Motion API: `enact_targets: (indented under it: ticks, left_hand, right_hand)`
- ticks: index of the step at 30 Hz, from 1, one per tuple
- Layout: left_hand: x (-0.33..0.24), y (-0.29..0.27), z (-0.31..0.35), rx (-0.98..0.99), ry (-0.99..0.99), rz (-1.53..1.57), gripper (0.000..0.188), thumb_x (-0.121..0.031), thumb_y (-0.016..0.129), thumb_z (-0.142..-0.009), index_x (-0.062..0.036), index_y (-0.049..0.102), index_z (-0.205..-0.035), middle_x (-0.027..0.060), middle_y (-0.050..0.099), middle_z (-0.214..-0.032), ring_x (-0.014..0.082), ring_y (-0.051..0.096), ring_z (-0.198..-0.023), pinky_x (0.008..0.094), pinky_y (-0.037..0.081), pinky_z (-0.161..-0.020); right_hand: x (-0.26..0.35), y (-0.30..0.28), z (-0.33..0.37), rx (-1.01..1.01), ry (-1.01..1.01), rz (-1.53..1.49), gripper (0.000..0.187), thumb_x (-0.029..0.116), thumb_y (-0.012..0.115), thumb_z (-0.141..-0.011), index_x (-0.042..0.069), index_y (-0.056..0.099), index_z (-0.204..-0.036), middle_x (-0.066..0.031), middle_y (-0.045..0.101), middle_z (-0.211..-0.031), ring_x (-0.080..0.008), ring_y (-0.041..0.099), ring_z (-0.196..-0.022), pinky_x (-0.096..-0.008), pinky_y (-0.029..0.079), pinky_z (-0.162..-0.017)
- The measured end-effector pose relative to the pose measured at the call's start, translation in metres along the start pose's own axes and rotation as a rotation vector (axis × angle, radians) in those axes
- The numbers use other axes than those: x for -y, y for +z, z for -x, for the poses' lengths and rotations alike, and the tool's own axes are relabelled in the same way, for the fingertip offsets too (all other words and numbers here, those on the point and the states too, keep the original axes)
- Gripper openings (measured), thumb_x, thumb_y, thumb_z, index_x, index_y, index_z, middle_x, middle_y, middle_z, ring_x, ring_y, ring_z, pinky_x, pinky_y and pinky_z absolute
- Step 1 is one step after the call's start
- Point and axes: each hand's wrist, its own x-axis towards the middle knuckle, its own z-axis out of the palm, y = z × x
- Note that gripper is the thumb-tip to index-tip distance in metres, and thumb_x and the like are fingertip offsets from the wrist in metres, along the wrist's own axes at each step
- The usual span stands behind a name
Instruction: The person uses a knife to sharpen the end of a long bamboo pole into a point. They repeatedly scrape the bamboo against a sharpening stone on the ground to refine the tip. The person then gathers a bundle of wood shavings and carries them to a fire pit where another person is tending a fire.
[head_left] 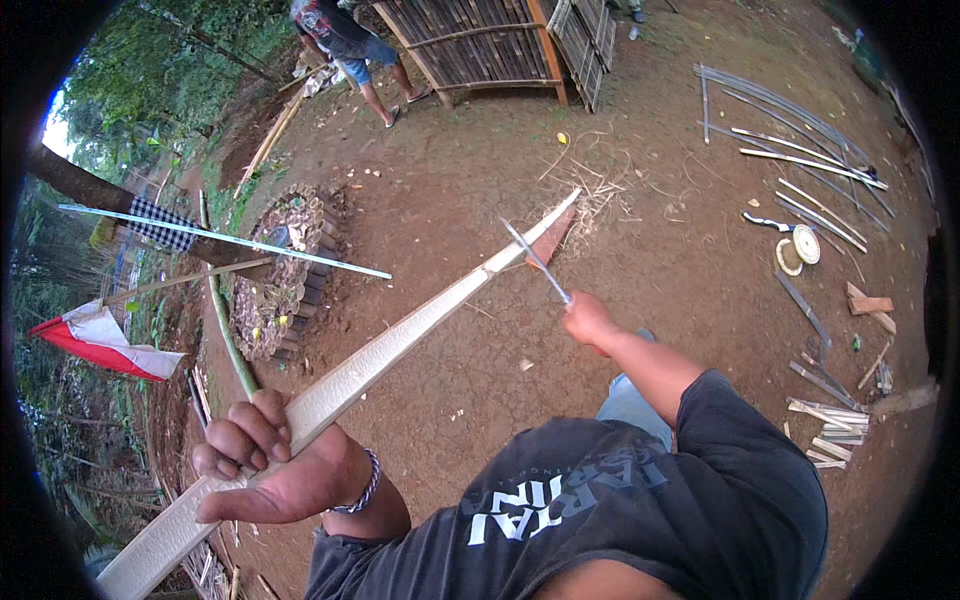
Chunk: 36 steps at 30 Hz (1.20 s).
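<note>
My left hand, a braided cord round its wrist, is closed on a long pale bamboo strip. The strip slants from the lower left to the upper middle, its far end over a reddish-brown wooden block on the ground. Gripped in my right hand is a knife, its narrow blade crossing the strip near that far end. Whether the edge bites into the bamboo, I cannot tell. Thin curled shavings lie around the block. The knife's handle is mostly hidden in my fist.
Bamboo strips lie at the right, near a curved-handled tool, a tape roll and wood offcuts. A log-edged bed and a red-and-white flag are left. Another person stands by a bamboo structure.
</note>
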Motion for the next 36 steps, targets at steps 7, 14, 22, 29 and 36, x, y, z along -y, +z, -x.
enact_targets:
  ticks: [7, 14, 22, 29, 36]
  left_hand:
    - [0.019, -0.021, -0.03, 0.015, 0.051, 0.005, 0.065, -0.073, 0.06, -0.075, -0.0107, 0.048, -0.085, 0.0, 0.04, -0.072, 0.0124, 0.039, -0.059, 0.0287, 0.033, -0.054]
    - [0.099, -0.045, -0.013, 0.039, 0.213, 0.026, 0.096, -0.086, 0.042, -0.074, -0.001, 0.051, -0.116, 0.0138, 0.059, -0.103, 0.0255, 0.058, -0.089, 0.0385, 0.049, -0.077]
    - [0.126, 0.012, 0.0, -0.134, 0.057, -0.088, 0.069, -0.082, 0.035, -0.082, -0.0135, 0.037, -0.074, -0.0012, 0.034, -0.06, 0.0087, 0.034, -0.046, 0.0219, 0.028, -0.041]
    - [0.149, 0.05, -0.032, -0.15, 0.04, -0.105, 0.065, -0.079, 0.048, -0.079, -0.0149, 0.039, -0.072, -0.0028, 0.035, -0.06, 0.0082, 0.035, -0.046, 0.0221, 0.029, -0.042]
    - [0.185, 0.089, -0.063, -0.157, 0.096, -0.198, 0.065, -0.077, 0.047, -0.081, -0.0133, 0.043, -0.07, -0.0028, 0.035, -0.057, 0.0088, 0.033, -0.045, 0.0226, 0.03, -0.042]
  right_hand:
    - [0.017, 0.004, 0.021, -0.07, 0.108, -0.216, 0.024, 0.015, 0.059, -0.081, 0.004, 0.059, -0.103, -0.0215, 0.065, -0.09, -0.0404, 0.064, -0.085, -0.0493, 0.05, -0.073]
    - [0.101, -0.044, 0.061, 0.106, 0.094, -0.46, 0.027, 0.02, 0.061, -0.083, 0.005, 0.057, -0.106, -0.02, 0.064, -0.081, -0.0393, 0.065, -0.074, -0.0484, 0.05, -0.066]
    - [0.142, -0.062, 0.059, 0.018, -0.477, -0.269, 0.029, 0.021, 0.064, -0.084, 0.002, 0.055, -0.104, -0.0196, 0.063, -0.078, -0.0383, 0.064, -0.077, -0.0488, 0.048, -0.068]
    - [0.074, -0.094, -0.034, 0.155, -0.196, -0.197, 0.023, 0.018, 0.058, -0.083, 0.002, 0.056, -0.099, -0.0225, 0.064, -0.083, -0.0413, 0.063, -0.081, -0.0501, 0.049, -0.071]
    - [0.055, -0.159, -0.092, 0.173, -0.333, -0.2, 0.024, 0.014, 0.06, -0.079, 0.002, 0.055, -0.098, -0.0227, 0.064, -0.085, -0.0418, 0.063, -0.084, -0.05, 0.049, -0.073]
